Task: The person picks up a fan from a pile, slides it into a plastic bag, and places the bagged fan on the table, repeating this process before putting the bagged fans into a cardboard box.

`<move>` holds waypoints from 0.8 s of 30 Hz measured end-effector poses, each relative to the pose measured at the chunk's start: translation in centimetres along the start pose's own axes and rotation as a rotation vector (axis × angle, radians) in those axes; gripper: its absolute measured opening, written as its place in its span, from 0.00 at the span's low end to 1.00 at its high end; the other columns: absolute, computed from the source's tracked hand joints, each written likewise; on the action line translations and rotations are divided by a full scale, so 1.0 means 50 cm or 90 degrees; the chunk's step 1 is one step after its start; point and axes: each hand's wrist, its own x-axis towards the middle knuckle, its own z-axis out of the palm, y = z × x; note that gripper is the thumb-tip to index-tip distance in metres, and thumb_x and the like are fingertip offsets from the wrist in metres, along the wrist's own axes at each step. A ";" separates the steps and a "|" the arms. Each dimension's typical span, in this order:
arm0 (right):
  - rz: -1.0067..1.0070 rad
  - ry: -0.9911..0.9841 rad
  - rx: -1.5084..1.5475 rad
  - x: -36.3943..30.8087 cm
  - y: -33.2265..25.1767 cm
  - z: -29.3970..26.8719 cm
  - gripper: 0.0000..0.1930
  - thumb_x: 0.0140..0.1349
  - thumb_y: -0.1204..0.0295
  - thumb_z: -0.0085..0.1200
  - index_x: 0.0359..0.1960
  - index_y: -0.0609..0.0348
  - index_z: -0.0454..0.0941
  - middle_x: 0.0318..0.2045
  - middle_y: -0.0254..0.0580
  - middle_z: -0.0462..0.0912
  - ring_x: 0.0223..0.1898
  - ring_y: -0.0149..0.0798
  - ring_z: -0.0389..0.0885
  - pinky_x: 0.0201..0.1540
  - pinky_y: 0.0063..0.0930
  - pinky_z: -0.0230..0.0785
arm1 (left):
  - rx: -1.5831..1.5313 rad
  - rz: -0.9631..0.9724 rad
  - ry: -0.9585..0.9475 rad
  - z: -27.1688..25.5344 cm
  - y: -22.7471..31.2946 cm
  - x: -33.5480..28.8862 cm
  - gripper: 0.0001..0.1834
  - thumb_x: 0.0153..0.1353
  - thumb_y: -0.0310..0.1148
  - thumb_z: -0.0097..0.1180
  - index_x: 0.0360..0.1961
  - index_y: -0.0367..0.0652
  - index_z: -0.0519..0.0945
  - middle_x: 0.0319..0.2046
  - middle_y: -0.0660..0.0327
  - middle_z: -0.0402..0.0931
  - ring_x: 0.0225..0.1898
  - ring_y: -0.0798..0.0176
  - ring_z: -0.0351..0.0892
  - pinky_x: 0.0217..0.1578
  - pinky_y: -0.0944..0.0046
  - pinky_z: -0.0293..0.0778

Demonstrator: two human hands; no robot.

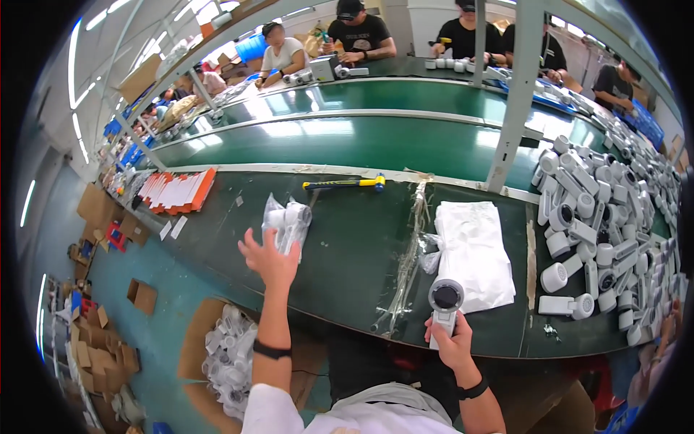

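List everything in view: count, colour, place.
Worktable: one, green, centre
Device: one, whitish, in right hand
Bagged devices: count unclear, whitish, beside left hand
Hammer: one, yellow and dark, far edge
Soft stack: one, white, centre right
Loose devices: many, whitish, heaped right
Flat stack: one, orange and white, left
Slips: two, white, near flat stack
Cartons: several, brown, floor left
Strips: two, green, beyond worktable
Workers: several, clothes mixed, beyond
Left hand: one, bare, over worktable
Right hand: one, bare, gripping device

Seemingly printed lettering [358, 39] on black shirt [376, 27]
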 end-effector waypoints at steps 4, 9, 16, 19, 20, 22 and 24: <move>-0.001 0.010 0.005 0.003 -0.010 0.008 0.08 0.61 0.80 0.49 0.42 0.65 0.69 0.33 0.43 0.79 0.26 0.32 0.78 0.29 0.27 0.73 | 0.145 -0.145 -0.339 0.035 -0.053 0.052 0.28 0.47 0.51 0.62 0.46 0.46 0.79 0.56 0.52 0.65 0.54 0.47 0.71 0.53 0.47 0.68; -0.006 0.035 -0.003 0.005 -0.004 0.009 0.07 0.62 0.79 0.48 0.41 0.65 0.69 0.32 0.43 0.79 0.24 0.32 0.77 0.27 0.27 0.72 | 0.104 -0.245 -0.455 0.076 -0.079 0.064 0.25 0.49 0.49 0.57 0.45 0.44 0.80 0.57 0.51 0.64 0.57 0.44 0.69 0.53 0.42 0.69; -0.013 0.038 -0.026 0.005 0.008 0.010 0.08 0.63 0.78 0.51 0.42 0.66 0.69 0.32 0.44 0.79 0.24 0.32 0.77 0.27 0.27 0.72 | 0.075 -0.222 -0.406 0.052 -0.100 0.050 0.22 0.54 0.47 0.57 0.42 0.40 0.81 0.51 0.47 0.69 0.49 0.43 0.76 0.46 0.47 0.76; -0.037 0.055 -0.040 -0.004 -0.004 0.022 0.07 0.65 0.75 0.51 0.40 0.66 0.68 0.30 0.44 0.78 0.23 0.32 0.77 0.26 0.27 0.72 | 0.092 -0.199 -0.464 0.044 -0.120 0.038 0.24 0.55 0.48 0.57 0.49 0.47 0.78 0.55 0.49 0.66 0.54 0.46 0.72 0.47 0.47 0.76; -0.044 0.062 -0.039 -0.003 -0.003 0.020 0.07 0.65 0.75 0.51 0.39 0.66 0.68 0.29 0.44 0.78 0.22 0.32 0.76 0.25 0.27 0.72 | 0.097 -0.190 -0.471 0.029 -0.108 0.031 0.24 0.56 0.49 0.57 0.51 0.49 0.77 0.57 0.51 0.64 0.56 0.45 0.70 0.47 0.45 0.76; -0.051 0.053 -0.046 0.000 0.003 0.012 0.07 0.65 0.75 0.50 0.40 0.65 0.68 0.29 0.44 0.78 0.22 0.32 0.76 0.24 0.26 0.71 | 0.095 -0.211 -0.486 -0.004 -0.085 0.026 0.24 0.56 0.47 0.58 0.52 0.50 0.76 0.57 0.51 0.63 0.56 0.43 0.70 0.47 0.45 0.76; -0.026 0.041 -0.061 -0.002 0.009 0.008 0.08 0.65 0.74 0.50 0.41 0.65 0.67 0.30 0.43 0.77 0.21 0.32 0.75 0.24 0.26 0.70 | 0.064 -0.219 -0.452 0.000 -0.103 0.001 0.23 0.55 0.45 0.59 0.50 0.45 0.76 0.53 0.49 0.66 0.51 0.41 0.74 0.47 0.47 0.76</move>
